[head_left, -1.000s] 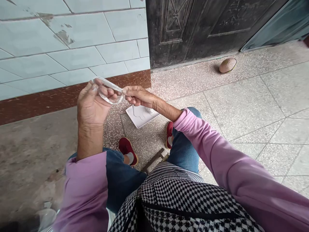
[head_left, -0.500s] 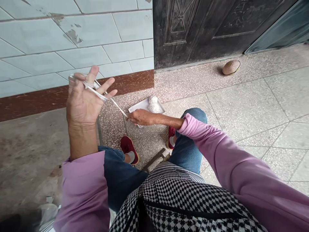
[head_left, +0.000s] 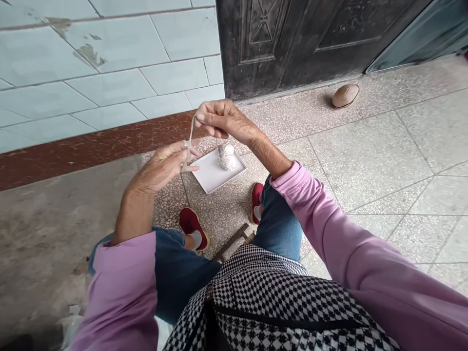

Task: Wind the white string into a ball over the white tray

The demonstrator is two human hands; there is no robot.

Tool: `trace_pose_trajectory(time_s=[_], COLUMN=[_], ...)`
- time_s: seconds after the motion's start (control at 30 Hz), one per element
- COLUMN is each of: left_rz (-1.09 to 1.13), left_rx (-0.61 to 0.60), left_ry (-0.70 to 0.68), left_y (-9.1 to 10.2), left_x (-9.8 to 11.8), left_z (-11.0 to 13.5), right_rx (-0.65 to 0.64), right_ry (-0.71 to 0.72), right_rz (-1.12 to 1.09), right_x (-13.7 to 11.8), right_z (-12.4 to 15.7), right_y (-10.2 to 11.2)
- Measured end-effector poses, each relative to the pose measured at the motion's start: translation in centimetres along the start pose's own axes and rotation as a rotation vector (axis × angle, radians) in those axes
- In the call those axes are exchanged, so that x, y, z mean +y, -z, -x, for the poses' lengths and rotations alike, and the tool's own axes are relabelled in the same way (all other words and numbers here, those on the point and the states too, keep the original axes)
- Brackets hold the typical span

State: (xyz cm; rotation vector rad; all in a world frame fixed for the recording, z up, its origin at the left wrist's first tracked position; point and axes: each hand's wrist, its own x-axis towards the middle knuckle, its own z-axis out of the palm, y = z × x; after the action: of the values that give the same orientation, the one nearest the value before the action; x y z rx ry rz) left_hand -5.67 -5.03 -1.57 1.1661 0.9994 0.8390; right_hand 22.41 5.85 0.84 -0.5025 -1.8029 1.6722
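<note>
White yarn (head_left: 192, 129) is looped around the fingers of my left hand (head_left: 161, 168), which hold it with the fingertips partly spread. Above and to the right, my right hand (head_left: 230, 121) pinches the strand between thumb and fingers. The strand runs taut between the two hands. Below them, a shallow white tray (head_left: 209, 174) lies on the floor. Two white balls of yarn (head_left: 228, 163) sit at its right side, touching each other. A thin thread rises from them toward my right hand.
A tiled wall (head_left: 109, 63) with a brown base strip stands ahead on the left, beside a dark carved door (head_left: 285, 44). One rounded tan object (head_left: 345, 95) lies near the door. My red shoes (head_left: 192, 226) flank a wooden piece (head_left: 232, 242) on the floor.
My right hand has risen from beside the tray to above my left hand, drawing the strand upward. My left hand has lowered and turned to the right. More of the tray now shows.
</note>
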Motion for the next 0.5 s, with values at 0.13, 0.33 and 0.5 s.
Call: trace_pose_trajectory(time_s=[0.13, 0.33, 0.5], left_rz=[0.164, 0.329, 0.253], left_rx=[-0.204, -0.165, 0.106], left_ry=[0.017, -0.064, -0.253], left_y=[-1.5, -0.8, -0.1], left_x=[0.8, 2.2, 4.2], left_z=[0.5, 1.6, 2.4], right_rx=[0.144, 0.043, -0.071], right_ry=[-0.013, -0.071, -0.197], right_rz=[0.208, 0.248, 0.174], right_x=[1.0, 2.4, 3.8], right_z=[-0.8, -1.7, -1.6], right_y=[-0.7, -3.1, -4.7])
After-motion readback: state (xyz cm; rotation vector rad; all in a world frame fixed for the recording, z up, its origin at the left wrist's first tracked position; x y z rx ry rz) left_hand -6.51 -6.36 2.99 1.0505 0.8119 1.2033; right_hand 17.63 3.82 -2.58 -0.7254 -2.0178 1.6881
